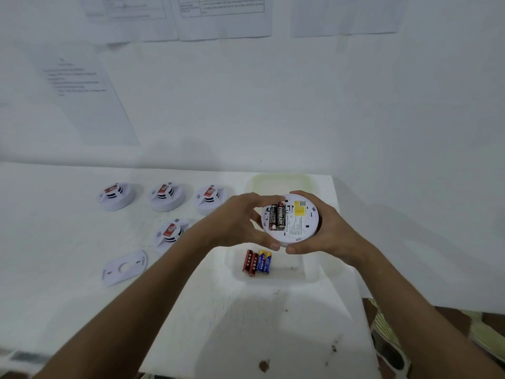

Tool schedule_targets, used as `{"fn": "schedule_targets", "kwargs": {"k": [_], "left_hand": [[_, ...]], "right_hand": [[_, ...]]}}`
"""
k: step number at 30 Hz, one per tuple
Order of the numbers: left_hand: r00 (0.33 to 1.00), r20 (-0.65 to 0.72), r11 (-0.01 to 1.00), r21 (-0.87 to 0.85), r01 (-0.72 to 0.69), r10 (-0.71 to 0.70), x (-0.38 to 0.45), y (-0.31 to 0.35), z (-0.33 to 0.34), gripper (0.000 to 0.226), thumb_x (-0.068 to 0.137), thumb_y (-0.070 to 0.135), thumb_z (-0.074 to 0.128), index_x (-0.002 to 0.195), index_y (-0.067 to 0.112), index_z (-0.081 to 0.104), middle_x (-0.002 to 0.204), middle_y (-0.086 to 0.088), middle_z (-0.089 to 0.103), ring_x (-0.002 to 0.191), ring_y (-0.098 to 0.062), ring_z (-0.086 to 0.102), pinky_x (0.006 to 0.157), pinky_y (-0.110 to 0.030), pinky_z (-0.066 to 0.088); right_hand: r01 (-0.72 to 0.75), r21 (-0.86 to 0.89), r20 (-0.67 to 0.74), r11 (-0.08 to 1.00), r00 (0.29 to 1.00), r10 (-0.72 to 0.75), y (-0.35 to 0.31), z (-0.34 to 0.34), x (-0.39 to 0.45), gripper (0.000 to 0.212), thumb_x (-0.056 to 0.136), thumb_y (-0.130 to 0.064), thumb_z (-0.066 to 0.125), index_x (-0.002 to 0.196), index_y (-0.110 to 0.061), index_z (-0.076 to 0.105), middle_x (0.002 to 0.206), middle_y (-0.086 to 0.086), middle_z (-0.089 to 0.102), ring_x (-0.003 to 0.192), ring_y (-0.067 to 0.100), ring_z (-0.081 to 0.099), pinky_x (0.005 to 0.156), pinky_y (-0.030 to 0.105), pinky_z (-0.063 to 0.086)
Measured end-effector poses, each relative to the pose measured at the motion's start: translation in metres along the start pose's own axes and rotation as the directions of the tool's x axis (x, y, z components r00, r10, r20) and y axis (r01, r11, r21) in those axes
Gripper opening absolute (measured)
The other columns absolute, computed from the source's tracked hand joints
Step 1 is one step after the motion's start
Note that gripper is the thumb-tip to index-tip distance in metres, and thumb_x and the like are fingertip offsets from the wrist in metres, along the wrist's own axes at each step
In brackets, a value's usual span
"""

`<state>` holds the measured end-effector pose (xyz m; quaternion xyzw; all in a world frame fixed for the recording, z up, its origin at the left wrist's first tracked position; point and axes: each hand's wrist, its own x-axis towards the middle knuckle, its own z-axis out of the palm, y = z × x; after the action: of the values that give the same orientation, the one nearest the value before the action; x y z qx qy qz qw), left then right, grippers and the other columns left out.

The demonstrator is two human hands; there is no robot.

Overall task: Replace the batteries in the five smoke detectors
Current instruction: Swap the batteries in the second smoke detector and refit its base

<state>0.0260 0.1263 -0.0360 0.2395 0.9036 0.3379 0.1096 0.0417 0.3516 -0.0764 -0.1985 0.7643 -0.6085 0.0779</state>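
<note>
I hold a round white smoke detector (pixel 296 222) above the table, its back facing me. My left hand (pixel 240 222) grips its left rim and my right hand (pixel 328 231) cups its right side. Two black batteries (pixel 277 217) sit side by side in its open compartment. Below it, a shallow white tray (pixel 289 274) holds loose batteries (pixel 257 261), two red and two blue. Several more white smoke detectors stand face up at the left, three in a row (pixel 164 196) and one (pixel 170 233) in front. A detached white mounting plate (pixel 124 268) lies near them.
A second pale tray (pixel 281 180) sits behind my hands near the wall. Printed paper sheets (pixel 84 99) hang on the white wall. The table's right edge (pixel 352 269) runs close to my right forearm, with patterned fabric (pixel 390 337) below it.
</note>
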Motion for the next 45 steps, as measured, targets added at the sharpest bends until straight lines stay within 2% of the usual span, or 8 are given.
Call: {"fn": "schedule_targets", "kwargs": {"k": [8, 13, 18, 24, 28, 37, 42, 45], "left_hand": [[0.995, -0.07, 0.997, -0.049, 0.061, -0.065, -0.036, -0.017, -0.004, 0.084, 0.062, 0.04, 0.087, 0.137, 0.036, 0.05, 0.118, 0.01, 0.053, 0.096, -0.006, 0.059, 0.077, -0.016, 0.054], [0.987, -0.121, 0.994, -0.028, 0.104, -0.107, -0.07, -0.034, -0.013, 0.075, 0.066, 0.041, 0.083, 0.135, 0.031, 0.054, 0.124, 0.005, 0.052, 0.102, -0.013, 0.059, 0.088, -0.024, 0.054], [0.976, -0.178, 0.992, -0.009, 0.127, -0.127, -0.106, -0.059, -0.032, 0.073, 0.068, 0.045, 0.082, 0.134, 0.037, 0.053, 0.122, 0.011, 0.051, 0.1, -0.007, 0.057, 0.08, -0.012, 0.046], [0.944, -0.246, 0.97, -0.158, 0.183, -0.218, -0.15, -0.106, -0.076, 0.062, 0.065, 0.055, 0.078, 0.123, 0.041, 0.06, 0.119, 0.016, 0.064, 0.095, -0.004, 0.065, 0.079, -0.027, 0.057], [0.908, -0.312, 0.959, -0.134, 0.251, -0.281, -0.172, -0.15, -0.095, 0.059, 0.068, 0.048, 0.08, 0.122, 0.041, 0.06, 0.112, 0.016, 0.064, 0.093, 0.002, 0.063, 0.076, -0.028, 0.058], [0.909, -0.086, 0.895, 0.162, 0.417, -0.408, -0.189, -0.236, -0.094, 0.077, 0.066, 0.053, 0.08, 0.133, 0.026, 0.052, 0.118, 0.007, 0.053, 0.098, -0.008, 0.053, 0.08, -0.021, 0.042], [0.948, 0.005, 0.916, 0.257, 0.308, -0.32, -0.186, -0.254, -0.089, 0.049, 0.071, 0.049, 0.077, 0.09, 0.005, 0.066, 0.088, -0.009, 0.062, 0.088, -0.017, 0.049, 0.069, -0.02, 0.038], [0.967, -0.022, 0.939, 0.233, 0.251, -0.253, -0.185, -0.265, -0.092, 0.055, 0.064, 0.062, 0.063, 0.073, 0.007, 0.062, 0.072, -0.006, 0.061, 0.081, -0.016, 0.05, 0.063, -0.018, 0.035]], "right_hand": [[0.025, -0.055, 0.096, 0.998, 0.995, -0.02, -0.008, 0.026, 0.011, 0.091, 0.053, -0.002, 0.094, 0.132, -0.023, 0.054, 0.124, -0.006, 0.061, 0.119, 0.017, 0.058, 0.095, 0.032, 0.054], [-0.004, -0.039, 0.155, 0.999, 0.988, 0.011, -0.012, 0.056, 0.025, 0.093, 0.051, -0.004, 0.094, 0.133, -0.024, 0.052, 0.119, -0.01, 0.065, 0.114, 0.01, 0.06, 0.09, 0.029, 0.055], [0.004, -0.038, 0.215, 0.999, 0.977, 0.004, -0.021, 0.098, 0.046, 0.094, 0.054, -0.003, 0.094, 0.133, -0.03, 0.051, 0.121, -0.012, 0.065, 0.115, 0.009, 0.06, 0.093, 0.03, 0.055], [0.004, -0.028, 0.232, 1.0, 0.973, 0.003, -0.029, 0.158, 0.07, 0.094, 0.055, 0.001, 0.093, 0.133, -0.025, 0.049, 0.119, -0.011, 0.066, 0.112, 0.006, 0.062, 0.086, 0.022, 0.054], [-0.035, -0.007, 0.205, 0.999, 0.978, 0.036, -0.028, 0.181, 0.079, 0.094, 0.054, 0.004, 0.092, 0.133, -0.025, 0.049, 0.121, -0.012, 0.066, 0.114, 0.006, 0.061, 0.085, 0.021, 0.054], [-0.089, -0.007, 0.129, 0.996, 0.988, 0.089, -0.022, 0.214, 0.089, 0.095, 0.054, 0.004, 0.092, 0.133, -0.025, 0.048, 0.123, -0.01, 0.064, 0.117, 0.009, 0.06, 0.087, 0.028, 0.056], [-0.124, -0.023, 0.085, 0.992, 0.988, 0.126, -0.014, 0.232, 0.087, 0.096, 0.053, 0.002, 0.093, 0.134, -0.026, 0.048, 0.123, -0.009, 0.064, 0.118, 0.01, 0.059, 0.089, 0.03, 0.056], [-0.141, -0.015, 0.049, 0.99, 0.989, 0.141, -0.014, 0.241, 0.083, 0.094, 0.054, 0.004, 0.092, 0.132, -0.026, 0.049, 0.121, -0.012, 0.065, 0.115, 0.007, 0.06, 0.085, 0.025, 0.055]]}}
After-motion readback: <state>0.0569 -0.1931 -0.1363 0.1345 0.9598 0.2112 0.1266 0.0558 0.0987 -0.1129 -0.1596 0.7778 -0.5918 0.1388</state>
